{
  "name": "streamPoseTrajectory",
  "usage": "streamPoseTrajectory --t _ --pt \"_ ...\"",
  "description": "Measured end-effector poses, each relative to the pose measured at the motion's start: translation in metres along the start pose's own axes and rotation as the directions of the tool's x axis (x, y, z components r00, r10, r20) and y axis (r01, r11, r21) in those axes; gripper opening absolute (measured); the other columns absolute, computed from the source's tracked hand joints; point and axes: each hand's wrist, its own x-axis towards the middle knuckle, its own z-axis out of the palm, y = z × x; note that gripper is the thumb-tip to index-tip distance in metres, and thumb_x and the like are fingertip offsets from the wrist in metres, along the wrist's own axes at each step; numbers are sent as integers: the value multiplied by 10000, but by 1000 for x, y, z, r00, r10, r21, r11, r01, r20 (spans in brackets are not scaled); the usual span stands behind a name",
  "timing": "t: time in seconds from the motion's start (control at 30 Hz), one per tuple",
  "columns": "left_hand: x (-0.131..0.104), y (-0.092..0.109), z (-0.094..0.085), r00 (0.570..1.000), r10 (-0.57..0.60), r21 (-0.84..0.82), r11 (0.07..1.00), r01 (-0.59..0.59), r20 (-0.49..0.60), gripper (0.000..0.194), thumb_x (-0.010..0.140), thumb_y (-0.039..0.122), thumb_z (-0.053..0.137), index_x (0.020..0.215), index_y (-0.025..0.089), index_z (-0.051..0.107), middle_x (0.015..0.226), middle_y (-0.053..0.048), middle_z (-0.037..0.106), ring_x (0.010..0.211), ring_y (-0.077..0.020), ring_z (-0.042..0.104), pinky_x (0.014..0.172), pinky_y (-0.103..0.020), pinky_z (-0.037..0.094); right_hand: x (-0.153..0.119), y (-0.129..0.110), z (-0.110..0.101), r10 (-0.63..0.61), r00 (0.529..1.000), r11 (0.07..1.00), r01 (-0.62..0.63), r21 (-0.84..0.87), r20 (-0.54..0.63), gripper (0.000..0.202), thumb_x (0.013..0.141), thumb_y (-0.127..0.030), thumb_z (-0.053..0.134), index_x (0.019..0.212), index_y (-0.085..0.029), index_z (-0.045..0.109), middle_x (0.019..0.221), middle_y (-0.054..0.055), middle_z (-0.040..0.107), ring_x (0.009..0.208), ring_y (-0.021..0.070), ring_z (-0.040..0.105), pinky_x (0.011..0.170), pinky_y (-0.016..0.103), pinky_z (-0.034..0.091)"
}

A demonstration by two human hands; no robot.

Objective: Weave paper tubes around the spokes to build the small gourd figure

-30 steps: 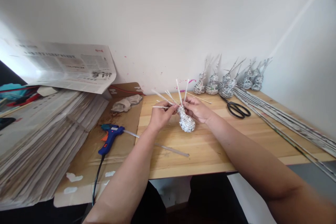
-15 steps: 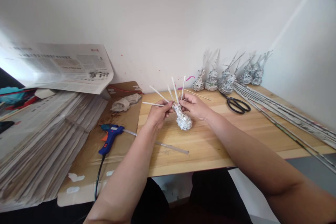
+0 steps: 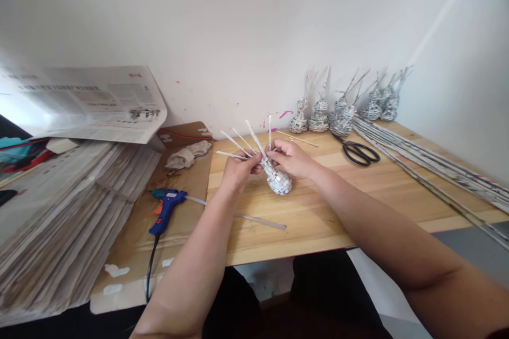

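Note:
Between my hands is a small gourd-shaped piece woven from rolled newspaper (image 3: 279, 182), its round base tilted toward me and down to the right. Several paper strips (image 3: 254, 136) fan out from its narrow neck, pointing away and to the left. My left hand (image 3: 240, 169) is closed on the neck's left side, thumb and fingers pinching where the strips come out. My right hand (image 3: 289, 157) pinches a strip at the neck's right side. The fingertips partly hide the neck.
Several similar woven gourds (image 3: 318, 117) stand along the wall. Black scissors (image 3: 360, 153) and long paper rods (image 3: 433, 169) lie at right. At left are a blue glue gun (image 3: 168, 211) on cardboard, a glue stick (image 3: 262, 221), a glove (image 3: 188, 155) and a newspaper stack (image 3: 75, 222).
The woven piece has tipped slightly, and its strips lean further left than before. Both hands keep their pinch near the neck. The view has shifted a little.

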Motion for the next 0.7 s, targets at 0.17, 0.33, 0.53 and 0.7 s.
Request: streamPoseTrajectory --t 0.17,0.33,0.53,0.7 --pt "-1 -1 4 992 124 67 990 -123 -13 398 571 398 846 723 127 598 531 15 615 419 -81 540 429 -196 468 0 -1 0 -12 1000 1000 12 -11 4 122 817 -301 600 807 -195 542 718 -27 556 664 118 544 643 257 488" --pt "1 -2 3 998 67 13 998 -67 -21 403 611 413 835 789 128 613 571 7 628 425 -77 547 432 -188 470 0 -1 -1 -28 1000 1000 28 8 3 161 805 -338 630 808 -198 550 731 -18 568 674 128 547 647 272 487" --pt "12 -2 -8 950 6 -144 988 -54 -312 538 711 276 796 1157 162 520 779 7 631 461 -43 519 425 -153 406 1 -2 -1 -45 999 999 44 -32 -16 155 803 -336 625 825 -199 558 754 -12 584 673 129 564 647 276 498" --pt "5 7 -13 705 497 173 859 -482 -505 561 773 290 734 1267 248 472 1047 -38 624 609 -46 547 445 -128 371 2 1 -2 -57 996 992 48 -116 -72 122 832 -321 583 823 -204 550 741 -13 597 664 132 567 641 270 492"
